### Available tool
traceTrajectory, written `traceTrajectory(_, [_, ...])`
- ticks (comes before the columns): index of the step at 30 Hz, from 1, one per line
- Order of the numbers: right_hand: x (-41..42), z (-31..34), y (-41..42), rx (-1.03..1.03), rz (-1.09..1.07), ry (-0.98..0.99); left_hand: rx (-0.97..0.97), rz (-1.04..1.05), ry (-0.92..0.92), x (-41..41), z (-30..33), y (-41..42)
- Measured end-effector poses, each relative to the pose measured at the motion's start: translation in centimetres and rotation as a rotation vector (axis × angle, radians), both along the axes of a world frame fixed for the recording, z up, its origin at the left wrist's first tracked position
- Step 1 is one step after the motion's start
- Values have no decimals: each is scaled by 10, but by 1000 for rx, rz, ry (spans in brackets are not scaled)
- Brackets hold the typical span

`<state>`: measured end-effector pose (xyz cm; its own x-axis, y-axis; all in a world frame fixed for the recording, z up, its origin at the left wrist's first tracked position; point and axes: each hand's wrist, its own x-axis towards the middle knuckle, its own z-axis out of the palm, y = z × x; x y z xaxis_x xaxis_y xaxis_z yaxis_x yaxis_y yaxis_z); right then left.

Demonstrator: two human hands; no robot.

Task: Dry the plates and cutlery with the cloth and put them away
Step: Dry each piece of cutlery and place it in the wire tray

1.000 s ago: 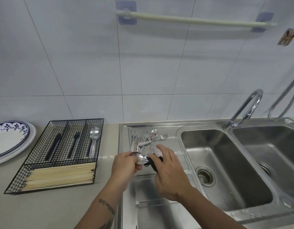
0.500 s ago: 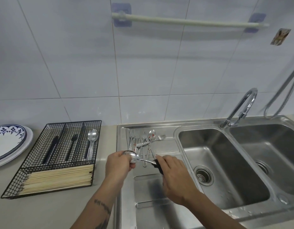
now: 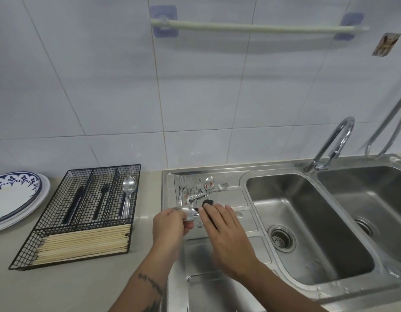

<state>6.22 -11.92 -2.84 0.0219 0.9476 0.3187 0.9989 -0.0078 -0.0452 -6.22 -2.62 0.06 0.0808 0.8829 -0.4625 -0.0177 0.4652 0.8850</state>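
My left hand (image 3: 170,226) grips a steel spoon (image 3: 188,213) by its bowl, over the drainboard of the sink. My right hand (image 3: 226,235) holds a small dark cloth (image 3: 207,203) wrapped round the spoon's handle, whose tip (image 3: 239,214) shows past my fingers. Behind my hands lie several wet forks and a spoon (image 3: 196,190) in a loose pile on the drainboard. On the counter to the left stands a black wire cutlery tray (image 3: 82,212) with dark-handled pieces, one steel spoon (image 3: 128,194) and a row of chopsticks. Stacked plates (image 3: 12,197) lie at the far left.
A double steel sink (image 3: 307,221) takes up the right, with a curved tap (image 3: 334,143) and a hose behind it. A towel rail (image 3: 258,28) hangs on the tiled wall. Bare counter (image 3: 71,287) runs in front of the tray.
My right hand has slid the cloth back along the handle toward the bowl after pulling away to the right. My left hand kept hold of the spoon.
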Motion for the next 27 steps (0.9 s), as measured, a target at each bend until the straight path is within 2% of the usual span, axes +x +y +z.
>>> traceTrajectory(3, [18,-4,0,-39,17,-13,2,-2,-26,-3,1,1])
traceTrajectory(7, [38,-3,-1,-57,-43,100,38,102,-33,-19,-4,11])
traceTrajectory(13, [19,0,21,-89,29,90,-42,167,-79,-34,-20,37])
traceTrajectory(22, [-4,-22,56,-163,78,122,32,123,260,-94,-26,121])
traceTrajectory(27, [-1,-28,65,-107,4,175,60,93,343,-111,-24,179])
